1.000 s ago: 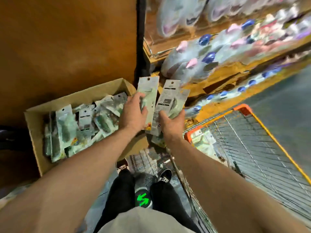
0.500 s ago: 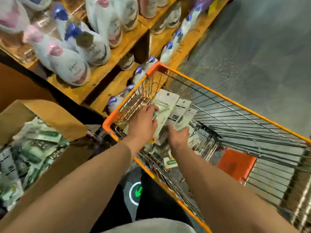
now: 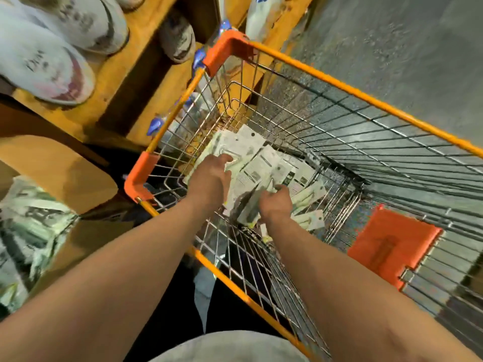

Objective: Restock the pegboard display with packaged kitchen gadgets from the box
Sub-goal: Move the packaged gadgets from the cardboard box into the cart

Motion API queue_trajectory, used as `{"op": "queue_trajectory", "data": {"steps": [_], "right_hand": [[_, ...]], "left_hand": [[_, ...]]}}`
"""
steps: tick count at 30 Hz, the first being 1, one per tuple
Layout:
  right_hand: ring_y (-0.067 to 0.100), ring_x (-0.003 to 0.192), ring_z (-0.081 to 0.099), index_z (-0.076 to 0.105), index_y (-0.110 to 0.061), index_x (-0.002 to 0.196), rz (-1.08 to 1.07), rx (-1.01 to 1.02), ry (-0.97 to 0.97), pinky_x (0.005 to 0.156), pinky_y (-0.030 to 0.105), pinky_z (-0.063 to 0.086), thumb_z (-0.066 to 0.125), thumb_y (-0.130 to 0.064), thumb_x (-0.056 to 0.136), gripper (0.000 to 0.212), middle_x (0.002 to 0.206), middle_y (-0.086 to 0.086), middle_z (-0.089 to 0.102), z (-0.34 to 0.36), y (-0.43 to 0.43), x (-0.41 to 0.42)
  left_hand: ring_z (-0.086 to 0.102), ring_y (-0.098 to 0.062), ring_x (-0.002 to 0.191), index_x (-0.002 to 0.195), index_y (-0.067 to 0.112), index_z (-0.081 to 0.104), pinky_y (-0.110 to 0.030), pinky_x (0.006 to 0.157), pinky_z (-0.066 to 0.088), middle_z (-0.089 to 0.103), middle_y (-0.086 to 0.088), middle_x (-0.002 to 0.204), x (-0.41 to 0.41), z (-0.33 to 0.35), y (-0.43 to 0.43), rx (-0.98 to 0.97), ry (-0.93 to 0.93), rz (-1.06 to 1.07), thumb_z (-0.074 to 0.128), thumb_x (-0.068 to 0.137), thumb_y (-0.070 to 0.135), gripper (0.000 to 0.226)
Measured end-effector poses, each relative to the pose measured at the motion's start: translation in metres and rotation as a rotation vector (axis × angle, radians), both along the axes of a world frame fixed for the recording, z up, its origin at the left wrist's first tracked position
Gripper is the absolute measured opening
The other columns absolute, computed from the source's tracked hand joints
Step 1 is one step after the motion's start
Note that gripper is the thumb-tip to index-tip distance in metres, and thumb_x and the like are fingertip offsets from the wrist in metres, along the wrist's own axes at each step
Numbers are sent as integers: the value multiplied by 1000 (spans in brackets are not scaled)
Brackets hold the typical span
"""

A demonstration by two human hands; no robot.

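Both hands are down inside the wire cart point(image 3: 339, 86), at its left end close to the orange corner. The left hand point(image 3: 209, 180) has its fingers point(image 3: 224, 159) curled over the edge of the top card in the pile. The right hand point(image 3: 275, 203) grips a loose fan of carded packs point(image 3: 252, 152) from the near side. Its own fingers are hidden under the cards, so I cannot tell how many packs it holds. A few more packs lie spread on the cart floor just right of that hand. The cardboard box point(image 3: 62, 173) sits to the left, outside the cart, with the same green-and-white packs heaped in it, blurred here. The pegboard is not in view. Only a wooden shelf point(image 3: 122, 84) with white bottles point(image 3: 44, 66) shows at far left.

The step looks like laying a batch into the cart to carry it to the display. To do it well, set the fan down flat rather than dropping it, with the hang holes all pointing the same way and the printed faces up, so each pack can later go straight onto a peg. The left hand should steady and square the pile while the right lets go. Thin cards could slip edge-first through the wire mesh, so keep them overlapping and away from the side walls
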State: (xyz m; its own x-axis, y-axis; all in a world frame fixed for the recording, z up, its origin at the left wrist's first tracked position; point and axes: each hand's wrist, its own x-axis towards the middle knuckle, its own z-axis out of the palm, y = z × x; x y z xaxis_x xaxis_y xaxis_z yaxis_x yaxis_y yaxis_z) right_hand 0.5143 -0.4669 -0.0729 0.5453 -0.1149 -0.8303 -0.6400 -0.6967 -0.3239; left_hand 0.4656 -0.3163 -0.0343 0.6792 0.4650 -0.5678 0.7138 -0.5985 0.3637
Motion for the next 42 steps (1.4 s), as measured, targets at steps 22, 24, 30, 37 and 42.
{"op": "queue_trajectory", "data": {"steps": [22, 24, 30, 37, 42], "right_hand": [[17, 79, 68, 63, -25, 100, 922, 363, -331, 73, 26, 53, 55, -37, 98, 14, 79, -7, 68, 135, 330, -274], [19, 81, 69, 64, -23, 106, 1021, 331, -247, 69, 26, 51, 56, -33, 100, 14, 81, -6, 68, 125, 349, -309], [32, 102, 69, 63, -18, 123, 1241, 204, -50, 87, 40, 58, 56, -36, 100, 30, 114, 9, 72, 73, 401, -403], [24, 102, 66, 65, -17, 123, 1383, 136, -20, 83, 29, 50, 58, -35, 103, 28, 121, 6, 69, 42, 425, -445], [22, 97, 69, 55, -31, 84, 1238, 83, 12, 91, 38, 57, 75, -34, 92, 21, 105, -2, 72, 24, 427, -454]], "left_hand": [[70, -27, 89, 120, 28, 66, -42, 77, 59, 73, -1, 108, -365, 113, 242, 211, -239, 867, 58, 102, 25, 20], [69, -30, 96, 122, 26, 64, -43, 78, 58, 71, -6, 114, -409, 99, 248, 214, -168, 918, 56, 102, 26, 21], [54, -33, 130, 144, 21, 54, -46, 100, 51, 53, -13, 146, -509, 56, 270, 151, 77, 1051, 54, 106, 27, 38], [59, -38, 124, 152, 25, 42, -54, 95, 57, 44, -12, 151, -544, 24, 284, -2, 68, 1172, 55, 106, 27, 48], [63, -37, 115, 143, 26, 44, -52, 90, 59, 52, -10, 137, -545, 13, 292, -33, 47, 1214, 62, 103, 28, 43]]}}
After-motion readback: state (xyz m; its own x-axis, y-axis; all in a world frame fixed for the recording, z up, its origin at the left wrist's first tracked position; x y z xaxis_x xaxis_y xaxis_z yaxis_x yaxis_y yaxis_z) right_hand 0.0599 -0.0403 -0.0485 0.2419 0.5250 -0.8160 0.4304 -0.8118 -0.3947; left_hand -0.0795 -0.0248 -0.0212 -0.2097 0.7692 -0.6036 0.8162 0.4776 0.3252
